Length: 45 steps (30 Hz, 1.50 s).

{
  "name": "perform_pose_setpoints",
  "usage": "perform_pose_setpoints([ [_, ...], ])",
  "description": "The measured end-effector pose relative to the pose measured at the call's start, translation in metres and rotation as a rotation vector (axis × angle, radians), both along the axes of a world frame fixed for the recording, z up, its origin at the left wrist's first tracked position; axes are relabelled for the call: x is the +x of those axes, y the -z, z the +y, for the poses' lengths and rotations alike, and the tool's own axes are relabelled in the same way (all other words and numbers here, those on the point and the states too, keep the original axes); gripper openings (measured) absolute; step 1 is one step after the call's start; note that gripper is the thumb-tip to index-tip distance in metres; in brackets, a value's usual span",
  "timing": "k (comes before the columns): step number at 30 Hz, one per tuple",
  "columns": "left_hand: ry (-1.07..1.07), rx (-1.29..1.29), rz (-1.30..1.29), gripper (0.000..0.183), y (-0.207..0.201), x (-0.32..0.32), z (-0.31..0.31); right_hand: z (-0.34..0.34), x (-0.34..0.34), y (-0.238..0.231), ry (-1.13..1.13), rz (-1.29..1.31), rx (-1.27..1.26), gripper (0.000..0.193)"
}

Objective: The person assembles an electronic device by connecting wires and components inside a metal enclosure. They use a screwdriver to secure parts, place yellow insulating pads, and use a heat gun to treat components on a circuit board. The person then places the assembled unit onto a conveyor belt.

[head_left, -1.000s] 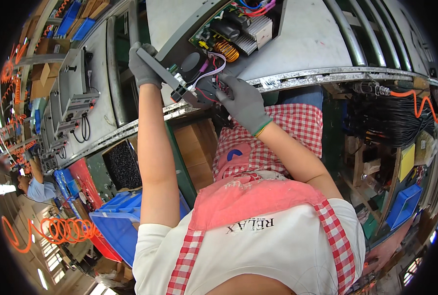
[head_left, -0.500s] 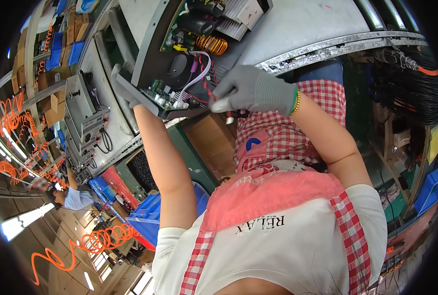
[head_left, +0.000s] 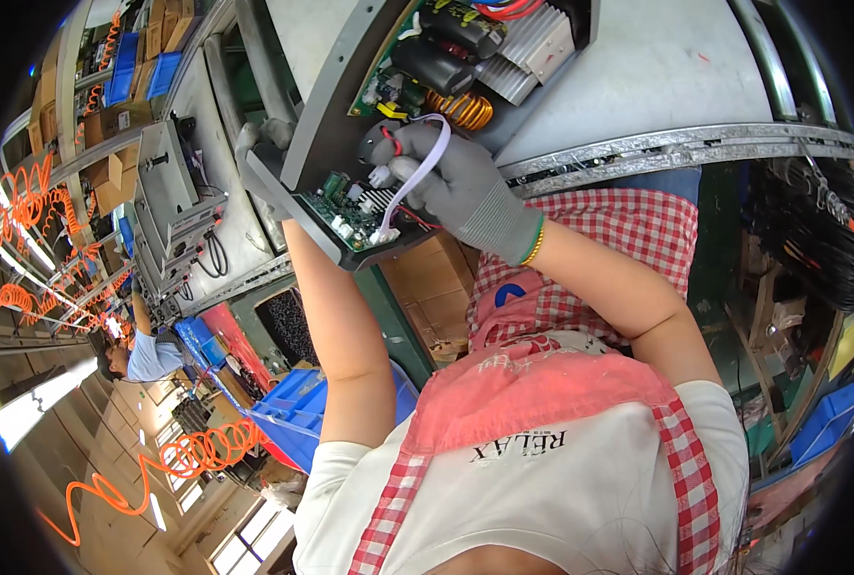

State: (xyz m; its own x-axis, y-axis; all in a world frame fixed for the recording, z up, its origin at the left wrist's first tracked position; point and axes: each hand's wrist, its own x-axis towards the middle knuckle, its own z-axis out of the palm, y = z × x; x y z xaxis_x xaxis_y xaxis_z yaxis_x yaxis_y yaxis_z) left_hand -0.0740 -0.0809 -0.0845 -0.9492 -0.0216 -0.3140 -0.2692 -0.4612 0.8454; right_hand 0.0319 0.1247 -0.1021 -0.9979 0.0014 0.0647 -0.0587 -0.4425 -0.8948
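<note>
While the left hand (head_left: 258, 184) wraps around the end panel (head_left: 300, 214) of an open grey case (head_left: 327, 105) at ten o'clock, its fingers partly hidden, the right hand (head_left: 470, 192) sits near twelve, half curled, with thumb and fingers pinched on a small white plug (head_left: 380, 176). The case spans eleven to one o'clock, its circuit board (head_left: 339, 213) lying toward eleven, and a white ribbon cable (head_left: 434, 161) arches across the right hand's fingers.
</note>
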Motion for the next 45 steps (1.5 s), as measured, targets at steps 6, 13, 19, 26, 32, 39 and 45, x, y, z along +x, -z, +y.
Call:
perform_pose_setpoints([
  [6,-0.132,-0.147,-0.011,0.039,-0.004,0.003,0.008,-0.018,-0.011,0.008,0.010,0.104,0.218,0.008],
  [13,-0.172,-0.045,0.000,0.036,-0.003,0.002,0.015,-0.013,-0.013,-0.003,-0.014,0.073,0.214,0.008],
  [19,-0.052,0.002,-0.018,0.037,-0.008,0.005,0.007,-0.022,-0.009,-0.001,-0.012,0.042,0.096,0.008],
  [26,-0.281,-0.027,0.019,0.039,-0.007,0.001,0.034,-0.020,-0.005,0.000,-0.086,-0.093,0.062,0.011],
  [32,0.125,0.114,0.051,0.039,-0.011,0.003,-0.004,-0.018,-0.010,-0.002,-0.138,-0.069,0.137,0.016],
  [39,-0.217,-0.113,0.067,0.035,0.008,0.000,0.006,-0.011,-0.029,0.012,-0.251,0.072,0.293,0.010],
  [45,-0.252,-0.757,0.352,0.036,0.037,-0.008,-0.017,-0.026,-0.016,0.015,-0.303,-0.059,-0.112,0.009],
])
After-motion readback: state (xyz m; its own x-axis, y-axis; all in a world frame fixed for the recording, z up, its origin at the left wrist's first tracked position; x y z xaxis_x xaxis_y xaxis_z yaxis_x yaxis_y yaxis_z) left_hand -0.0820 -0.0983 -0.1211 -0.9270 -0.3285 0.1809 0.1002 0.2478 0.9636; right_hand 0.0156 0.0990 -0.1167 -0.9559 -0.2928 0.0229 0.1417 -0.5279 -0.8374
